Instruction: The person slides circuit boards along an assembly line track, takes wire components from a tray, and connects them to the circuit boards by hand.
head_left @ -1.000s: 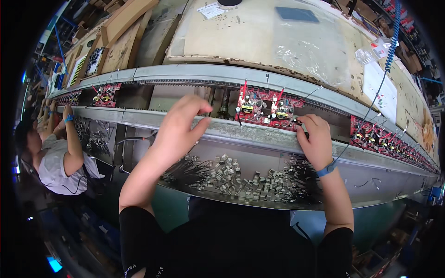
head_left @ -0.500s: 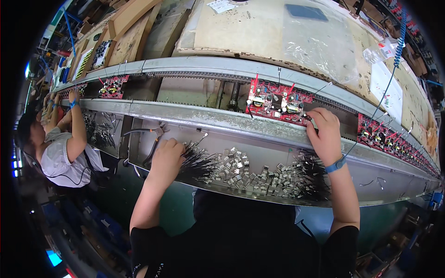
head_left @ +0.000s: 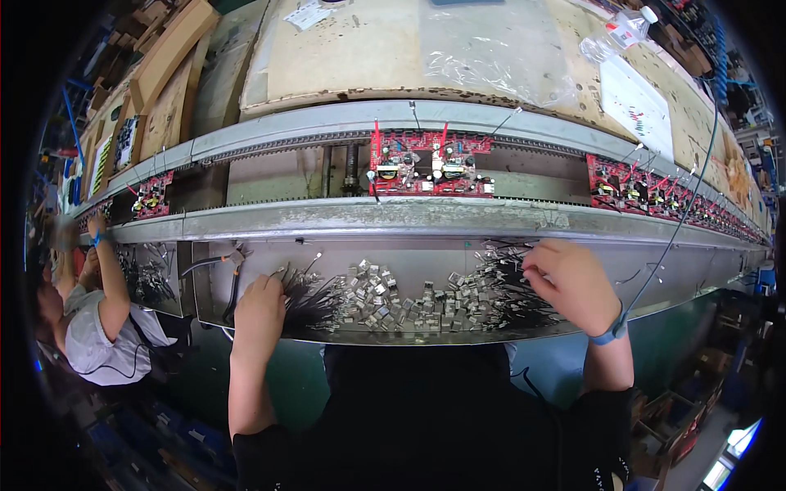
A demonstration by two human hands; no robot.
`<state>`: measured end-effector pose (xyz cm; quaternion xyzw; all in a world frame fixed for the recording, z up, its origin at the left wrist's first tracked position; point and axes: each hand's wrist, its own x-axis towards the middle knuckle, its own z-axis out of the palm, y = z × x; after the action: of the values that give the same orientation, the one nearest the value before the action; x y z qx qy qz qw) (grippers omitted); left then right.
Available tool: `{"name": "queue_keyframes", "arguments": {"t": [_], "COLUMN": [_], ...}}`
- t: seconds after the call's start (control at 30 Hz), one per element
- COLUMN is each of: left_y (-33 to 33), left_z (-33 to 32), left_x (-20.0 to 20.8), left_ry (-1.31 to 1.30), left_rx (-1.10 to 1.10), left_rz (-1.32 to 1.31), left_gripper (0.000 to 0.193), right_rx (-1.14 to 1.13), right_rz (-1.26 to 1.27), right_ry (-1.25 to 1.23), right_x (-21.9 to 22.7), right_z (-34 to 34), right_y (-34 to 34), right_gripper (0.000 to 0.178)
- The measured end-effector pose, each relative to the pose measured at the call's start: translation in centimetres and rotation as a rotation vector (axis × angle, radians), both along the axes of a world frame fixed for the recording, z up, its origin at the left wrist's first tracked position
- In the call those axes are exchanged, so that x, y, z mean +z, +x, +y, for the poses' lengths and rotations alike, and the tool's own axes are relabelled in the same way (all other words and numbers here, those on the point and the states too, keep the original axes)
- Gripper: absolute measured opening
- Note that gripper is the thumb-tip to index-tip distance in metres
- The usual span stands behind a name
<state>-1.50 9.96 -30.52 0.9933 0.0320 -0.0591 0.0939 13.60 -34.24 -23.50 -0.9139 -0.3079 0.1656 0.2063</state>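
— Wire leads sit in the metal tray right under my left hand; from the head camera, they fan rightward from its fingertips toward the heap of small metal parts.

— And my right hand?

— It's on the darker bundle of leads at the tray's right end, fingers curled down into it. The red circuit board lies on the conveyor beyond the tray's far rim, nearer my right hand.

— Grip?

— Left fingers are bent over the leads, but I cannot tell whether they're pinching one; the right's fingertips are hidden too. No other view to check.
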Motion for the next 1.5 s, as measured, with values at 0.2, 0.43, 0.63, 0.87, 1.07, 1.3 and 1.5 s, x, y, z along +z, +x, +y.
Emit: {"name": "queue_keyframes", "arguments": {"t": [0.2, 0.43, 0.63, 0.87, 1.07, 1.3, 1.5], "left_y": [0.3, 0.4, 0.2, 0.7, 3.3, 11.3, 18.9], "left_z": [0.0, -0.1, 0.0, 0.0, 0.8, -1.9, -5.2], "left_x": [0.3, 0.2, 1.5, 4.3, 6.4, 6.4, 2.9], "left_ry": [0.022, -0.021, -0.067, -0.269, -0.537, -1.069, -1.277], "left_rx": [-0.008, -0.006, 0.036, 0.088, 0.087, 0.118, 0.008], "left_rz": [-0.008, -0.033, -0.021, -0.022, -0.015, 0.039, -0.059], "left_gripper": [0.010, 0.007, 0.006, 0.017, 0.014, 0.006, 0.004], "right_rx": [-0.112, -0.142, -0.096, -0.107, -0.083, -0.102, -0.150], "right_rz": [-0.075, -0.150, -0.157, -0.012, 0.020, 0.081, 0.234], "right_ry": [-0.154, -0.041, -0.092, -0.040, 0.011, 0.104, 0.213], "right_x": [-4.4, -5.6, -6.5, -5.5, -4.8, -4.1, -3.7], "right_z": [-2.3, -0.9, -1.1, -1.6, -1.8, -1.9, -2.1], "right_y": [-2.6, -2.7, -2.4, -2.1, -1.9, -1.5, -1.4], "right_gripper": [0.013, 0.018, 0.018, 0.016, 0.016, 0.016, 0.019]}}
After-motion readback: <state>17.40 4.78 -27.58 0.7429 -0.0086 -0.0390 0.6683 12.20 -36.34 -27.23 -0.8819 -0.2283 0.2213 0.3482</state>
